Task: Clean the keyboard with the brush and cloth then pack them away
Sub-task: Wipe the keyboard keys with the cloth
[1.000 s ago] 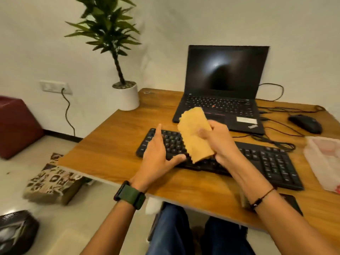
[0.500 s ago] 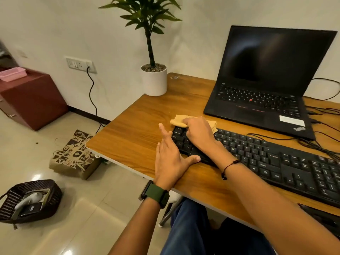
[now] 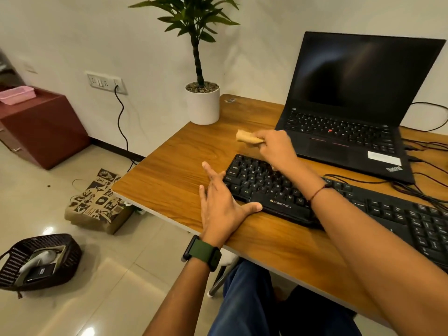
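Observation:
A black keyboard (image 3: 264, 187) lies across the wooden desk (image 3: 174, 175) in front of me. My right hand (image 3: 276, 147) grips a bunched yellow cloth (image 3: 247, 137) just beyond the keyboard's far left corner, above the desk surface. My left hand (image 3: 221, 204) rests flat on the desk with fingers spread, its thumb against the keyboard's near left edge. No brush shows in the head view.
An open black laptop (image 3: 351, 132) stands behind the keyboard, with cables (image 3: 417, 185) trailing at the right. A potted plant (image 3: 203, 105) sits at the desk's far left corner. On the floor are a dark basket (image 3: 70, 263) and a printed paper bag (image 3: 97, 202).
My right hand lowered the cloth onto the keyboard's left end, then drew it off past the far left corner. My left hand slid to the keyboard's left edge. My view swung left.

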